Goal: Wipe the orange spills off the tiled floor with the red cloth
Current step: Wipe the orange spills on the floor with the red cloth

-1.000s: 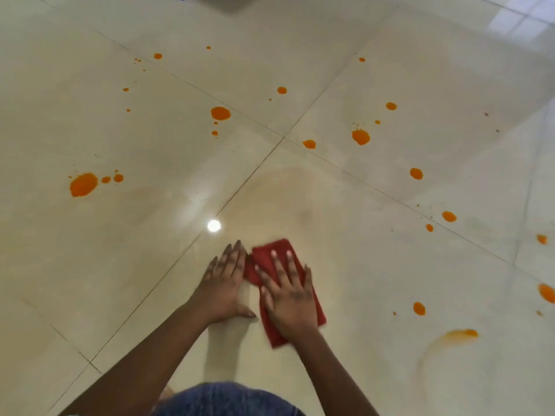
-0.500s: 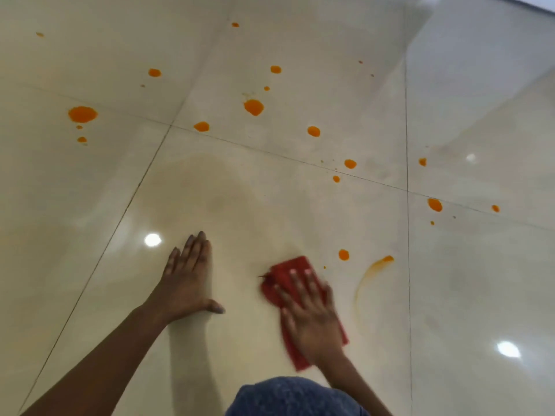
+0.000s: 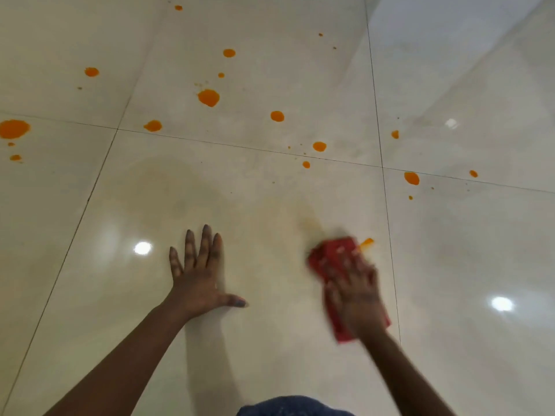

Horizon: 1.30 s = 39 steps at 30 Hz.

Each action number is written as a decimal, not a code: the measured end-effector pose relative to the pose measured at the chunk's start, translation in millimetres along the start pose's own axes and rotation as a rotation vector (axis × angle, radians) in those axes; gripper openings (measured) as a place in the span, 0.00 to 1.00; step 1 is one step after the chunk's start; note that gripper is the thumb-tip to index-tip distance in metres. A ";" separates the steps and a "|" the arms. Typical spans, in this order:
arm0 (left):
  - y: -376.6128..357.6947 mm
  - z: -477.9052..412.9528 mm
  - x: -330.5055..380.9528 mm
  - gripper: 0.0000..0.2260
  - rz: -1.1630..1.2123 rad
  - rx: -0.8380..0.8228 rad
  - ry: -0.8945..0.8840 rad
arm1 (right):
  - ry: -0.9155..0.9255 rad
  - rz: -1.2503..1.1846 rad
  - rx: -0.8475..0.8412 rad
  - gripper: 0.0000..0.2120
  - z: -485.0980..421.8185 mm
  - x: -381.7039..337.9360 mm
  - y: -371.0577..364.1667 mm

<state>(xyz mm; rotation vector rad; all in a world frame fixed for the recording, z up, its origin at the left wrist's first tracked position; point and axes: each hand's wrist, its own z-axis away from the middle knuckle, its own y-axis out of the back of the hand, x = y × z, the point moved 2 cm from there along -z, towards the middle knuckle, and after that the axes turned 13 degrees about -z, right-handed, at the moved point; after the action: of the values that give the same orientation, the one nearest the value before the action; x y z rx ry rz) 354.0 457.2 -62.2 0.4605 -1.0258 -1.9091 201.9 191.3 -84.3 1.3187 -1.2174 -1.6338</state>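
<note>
The left hand (image 3: 198, 277) lies flat on the tiled floor (image 3: 126, 295), palm down. Its four fingers (image 3: 207, 238) are straight and spread toward the far side, and the thumb sticks out to the right. It holds nothing, and the forearm runs back toward the lower left corner. The right hand (image 3: 356, 298) is blurred. It presses down on the red cloth (image 3: 333, 250) with its fingers laid out loosely over the fabric rather than curled round it. The cloth lies flat on the same tile, well to the right of the left hand and close to the grout line (image 3: 390, 250) on that side. One end of it shows beyond the fingertips and a corner shows beside the wrist. A short orange streak (image 3: 365, 242) touches the cloth's far right corner, and a faint yellowish smear (image 3: 306, 220) lies on the tile just beyond the cloth. Many orange spills lie farther off, apart from both hands: a large blob (image 3: 208, 97), a big one at the left edge (image 3: 13, 129), and small drops (image 3: 411, 178) on the tiles beyond and to the right. Two bright light reflections (image 3: 142, 248) sit on the glossy floor. A piece of blue fabric (image 3: 294, 408) shows at the bottom edge between the arms.
</note>
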 end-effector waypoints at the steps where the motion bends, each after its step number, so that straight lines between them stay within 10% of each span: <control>1: -0.1 -1.7 1.1 0.64 -0.004 -0.008 0.006 | -0.097 0.008 0.023 0.24 -24.2 20.3 9.6; 4: 0.8 -1.7 2.2 0.64 -0.007 -0.019 0.015 | -0.304 -0.050 0.008 0.26 -114.2 22.6 17.8; 11: 3.3 4.2 -3.4 0.66 -0.050 -0.006 0.047 | 0.247 -0.060 -0.077 0.22 -18.4 -83.2 -26.6; 18: -0.1 0.2 -4.2 0.66 0.007 -0.002 0.028 | -0.233 -0.066 0.030 0.24 -137.4 -11.1 6.9; 25: -0.8 7.4 -24.5 0.66 -0.002 0.039 0.112 | 0.325 -0.076 -0.117 0.22 -71.1 -124.5 -40.4; 32: -2.3 4.5 -31.7 0.64 0.001 0.033 0.103 | -0.077 -0.057 -0.118 0.24 -172.3 -99.3 -17.3; 39: -10.7 12.9 -36.2 0.65 0.028 0.130 0.134 | 0.065 -0.117 -0.012 0.33 -126.1 -156.8 -40.2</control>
<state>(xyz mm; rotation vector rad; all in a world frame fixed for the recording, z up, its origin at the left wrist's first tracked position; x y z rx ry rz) 359.1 496.5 -66.3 0.6364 -1.0657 -1.7684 363.0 318.3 -78.4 1.4480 -1.1089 -1.6628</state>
